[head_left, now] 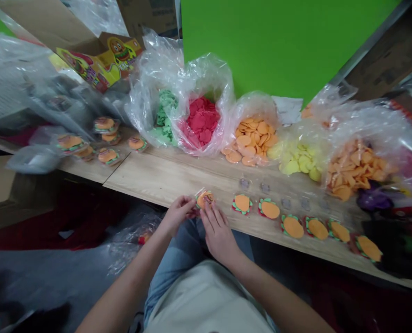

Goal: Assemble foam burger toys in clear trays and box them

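At the table's front edge, a small toy burger [205,199] in clear packaging, with an orange top and a dark print, lies between my two hands. My left hand [180,212] is closed on its left side, fingertips pinching the edge. The outstretched fingers of my right hand [218,231] rest on its near right part and cover some of it. To the right runs a row of several stacked foam burgers, the nearest an orange-topped burger [242,203] with green and red layers showing underneath. Behind that row sit small clear plastic pieces [265,187].
Open plastic bags line the back, with green pieces [166,111], red pieces [203,121], orange ovals [252,138], yellow pieces [298,158] and more orange pieces [358,169]. Several packaged burgers [108,156] lie left on the wooden table [150,178]. A printed box [103,60] stands behind them.
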The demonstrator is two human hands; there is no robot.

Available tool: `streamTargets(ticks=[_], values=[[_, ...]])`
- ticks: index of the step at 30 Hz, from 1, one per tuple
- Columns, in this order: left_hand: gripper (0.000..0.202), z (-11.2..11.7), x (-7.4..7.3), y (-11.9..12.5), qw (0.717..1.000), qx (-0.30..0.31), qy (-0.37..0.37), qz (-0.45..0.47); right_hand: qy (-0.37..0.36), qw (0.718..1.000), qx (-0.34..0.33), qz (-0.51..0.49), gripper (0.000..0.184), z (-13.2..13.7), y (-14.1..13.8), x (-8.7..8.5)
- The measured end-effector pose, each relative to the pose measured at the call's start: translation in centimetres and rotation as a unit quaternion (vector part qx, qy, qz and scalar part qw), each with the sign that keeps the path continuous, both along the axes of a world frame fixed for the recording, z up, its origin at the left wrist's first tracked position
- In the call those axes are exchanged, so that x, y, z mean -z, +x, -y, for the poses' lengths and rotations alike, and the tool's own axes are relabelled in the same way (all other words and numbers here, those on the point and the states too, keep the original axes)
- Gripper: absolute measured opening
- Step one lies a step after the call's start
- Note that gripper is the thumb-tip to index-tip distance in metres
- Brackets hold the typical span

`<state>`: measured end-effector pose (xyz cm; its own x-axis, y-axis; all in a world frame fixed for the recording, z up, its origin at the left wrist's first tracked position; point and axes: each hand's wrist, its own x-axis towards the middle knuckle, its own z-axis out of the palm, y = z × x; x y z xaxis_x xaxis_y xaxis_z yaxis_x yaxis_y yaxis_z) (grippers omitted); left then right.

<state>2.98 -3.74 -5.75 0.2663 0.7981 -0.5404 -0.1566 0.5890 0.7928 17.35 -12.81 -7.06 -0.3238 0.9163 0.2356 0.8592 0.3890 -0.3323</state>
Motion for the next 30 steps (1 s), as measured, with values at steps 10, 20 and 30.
streamTargets(ticks=[10, 20, 30], values=[[0.019, 4.6, -0.9, -3.5, 0.971, 0.226, 0.06, 0.04, -0.438, 0.842, 0.026, -0.313, 0.025, -0.9, 4.9, -3.2], [0.022, 11.7, -3.6, -4.3, 0.924, 0.291, 0.202, -0.145, -0.455, 0.859, -0.086, -0.218, 0.003, 6.5, 4.0, -5.8], [0.021, 13.7, -3.0, -3.7, 0.962, 0.197, 0.124, -0.14, -0.403, 0.876, -0.065, -0.257, 0.009, 7.5, 3.2, -3.3]])
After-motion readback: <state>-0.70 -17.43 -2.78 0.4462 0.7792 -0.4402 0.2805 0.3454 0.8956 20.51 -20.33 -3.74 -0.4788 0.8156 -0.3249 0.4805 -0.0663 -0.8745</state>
